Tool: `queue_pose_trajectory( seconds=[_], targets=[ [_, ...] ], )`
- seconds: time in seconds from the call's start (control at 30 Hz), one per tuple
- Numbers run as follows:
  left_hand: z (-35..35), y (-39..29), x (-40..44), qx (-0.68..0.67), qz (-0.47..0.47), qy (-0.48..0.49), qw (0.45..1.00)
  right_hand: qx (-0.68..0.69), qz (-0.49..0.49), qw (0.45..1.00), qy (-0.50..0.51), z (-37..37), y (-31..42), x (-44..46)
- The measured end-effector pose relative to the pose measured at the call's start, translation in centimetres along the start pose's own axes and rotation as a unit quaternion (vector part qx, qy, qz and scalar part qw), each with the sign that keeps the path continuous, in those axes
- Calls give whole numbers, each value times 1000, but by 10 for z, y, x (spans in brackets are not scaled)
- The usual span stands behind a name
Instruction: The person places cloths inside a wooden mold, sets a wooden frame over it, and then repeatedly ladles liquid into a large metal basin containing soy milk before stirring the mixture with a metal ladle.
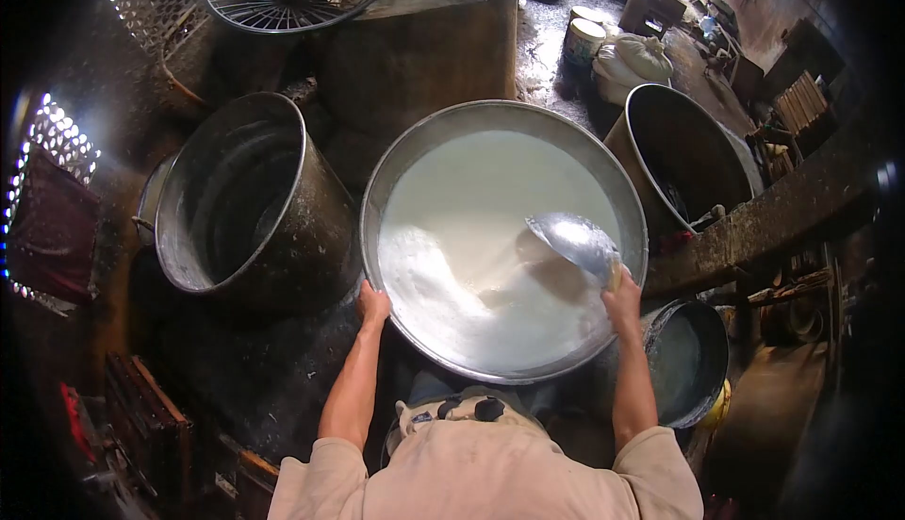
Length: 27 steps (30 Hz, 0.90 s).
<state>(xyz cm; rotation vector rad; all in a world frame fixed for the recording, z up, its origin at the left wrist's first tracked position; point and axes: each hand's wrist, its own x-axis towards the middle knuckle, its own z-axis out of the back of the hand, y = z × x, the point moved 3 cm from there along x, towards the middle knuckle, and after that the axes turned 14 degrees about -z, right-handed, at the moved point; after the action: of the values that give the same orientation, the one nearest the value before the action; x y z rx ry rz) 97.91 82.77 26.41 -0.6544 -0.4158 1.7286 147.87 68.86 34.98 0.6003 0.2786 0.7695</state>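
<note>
A wide round metal vat (505, 375) stands in front of me, filled with milky white liquid (490, 181) that has a patch of foam at the left. My left hand (374, 301) grips the vat's rim at its lower left. At the right side, my right hand (622, 299) is closed on a shiny metal scoop (577, 239). The scoop is tilted over the liquid, inside the rim, and a shadow lies beneath it.
Large empty-looking metal pots stand at the left (311, 228) and right (622, 143). A bucket of cloudy liquid (679, 360) is at the lower right. Behind are a wire-ribbed basket (283, 28), a white tub (585, 37) and pale sacks (636, 60). A wooden beam (754, 228) runs along the right.
</note>
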Motion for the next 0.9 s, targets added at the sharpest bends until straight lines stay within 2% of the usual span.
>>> queue_pose_trajectory(
  seconds=[0.07, 0.17, 0.27, 0.37, 0.4, 0.43, 0.7, 0.9],
  targets=[
    [-1, 1, 0, 3, -1, -21, 1000, 10, -116, 992, 55, -31, -13, 20],
    [0, 1, 3, 0, -4, -24, 1000, 32, -196, 973, 118, -72, -19, 14],
    [2, -3, 3, 24, 7, -6, 1000, 24, -145, 980, 135, -119, -41, 3],
    [3, -4, 6, 41, 9, 21, 999, 38, -211, 957, 196, -129, -10, -32],
    [3, -1, 7, 43, 8, 31, 999, 42, -208, 957, 198, -139, -7, -39],
    [0, 2, 9, 19, -8, -2, 1000, 46, -206, 957, 200, -150, -6, -49],
    [7, 0, 3, -17, -18, 29, 999, 71, -240, 944, 214, -203, 28, -129],
    [9, 7, 3, -43, -33, 47, 997, 88, -244, 933, 247, -161, 94, -176]
  ],
)
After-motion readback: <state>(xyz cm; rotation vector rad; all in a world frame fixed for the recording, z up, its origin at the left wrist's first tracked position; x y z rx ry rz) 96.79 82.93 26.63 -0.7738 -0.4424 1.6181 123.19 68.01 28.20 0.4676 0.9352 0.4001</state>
